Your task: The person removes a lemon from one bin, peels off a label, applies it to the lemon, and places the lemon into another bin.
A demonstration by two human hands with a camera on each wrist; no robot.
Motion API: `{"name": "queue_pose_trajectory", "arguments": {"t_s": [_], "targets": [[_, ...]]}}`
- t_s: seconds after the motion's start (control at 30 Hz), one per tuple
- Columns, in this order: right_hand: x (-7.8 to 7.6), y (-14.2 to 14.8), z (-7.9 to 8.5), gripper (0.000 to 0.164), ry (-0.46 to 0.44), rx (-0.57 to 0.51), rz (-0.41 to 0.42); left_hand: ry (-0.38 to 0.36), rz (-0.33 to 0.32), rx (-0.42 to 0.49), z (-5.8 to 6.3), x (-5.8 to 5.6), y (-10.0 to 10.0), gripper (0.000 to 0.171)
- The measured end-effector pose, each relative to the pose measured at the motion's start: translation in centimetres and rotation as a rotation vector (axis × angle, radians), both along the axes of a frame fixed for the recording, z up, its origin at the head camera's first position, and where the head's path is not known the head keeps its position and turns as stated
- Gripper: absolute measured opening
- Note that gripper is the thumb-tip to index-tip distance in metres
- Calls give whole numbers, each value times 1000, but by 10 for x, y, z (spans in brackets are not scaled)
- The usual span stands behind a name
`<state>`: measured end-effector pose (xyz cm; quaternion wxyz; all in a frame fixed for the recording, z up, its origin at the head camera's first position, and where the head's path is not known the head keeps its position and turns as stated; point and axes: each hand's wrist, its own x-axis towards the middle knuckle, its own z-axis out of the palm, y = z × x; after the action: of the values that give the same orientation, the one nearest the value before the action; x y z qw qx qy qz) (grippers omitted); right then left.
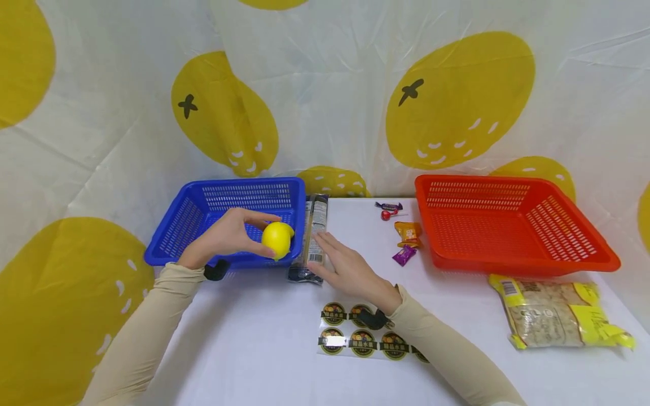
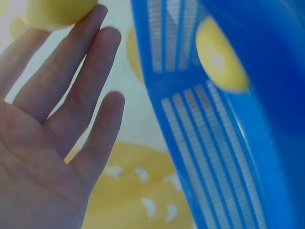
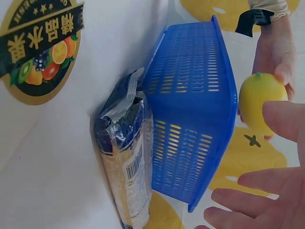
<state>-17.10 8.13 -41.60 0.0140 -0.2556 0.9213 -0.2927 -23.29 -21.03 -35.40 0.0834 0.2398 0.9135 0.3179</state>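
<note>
My left hand (image 1: 232, 232) pinches a yellow lemon (image 1: 276, 239) between thumb and fingers, raised over the right side of the blue basket (image 1: 167, 239). A second lemon (image 2: 221, 55) lies inside that basket; in the head view most of it is hidden behind the held one. My right hand (image 1: 352, 270) holds nothing. Its fingers are extended and spread, above the table beside a long clear packet (image 1: 316, 237) with dark ends. This packet lies along the basket's right wall, and the right fingertips overlap it in the head view.
Right of centre stands a red basket (image 1: 442, 262), with a plastic bag of pale flakes (image 1: 545, 313) in front. Between the baskets lie a red lollipop (image 1: 386, 215) and wrapped candies, one orange (image 1: 408, 232), one purple (image 1: 404, 255). A sheet of round stickers (image 1: 363, 343) lies under my right forearm.
</note>
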Motion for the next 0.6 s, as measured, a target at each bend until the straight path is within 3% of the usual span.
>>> {"name": "queue_pose_trajectory", "arguments": {"t_s": [0.27,0.6], "targets": [[6,9,3,77,47,-105,-37,54,-46,87,-12,11,35,71],[9,25,-3,82,113,-218,-71,65,-50,183,-29,22,77,70]]}}
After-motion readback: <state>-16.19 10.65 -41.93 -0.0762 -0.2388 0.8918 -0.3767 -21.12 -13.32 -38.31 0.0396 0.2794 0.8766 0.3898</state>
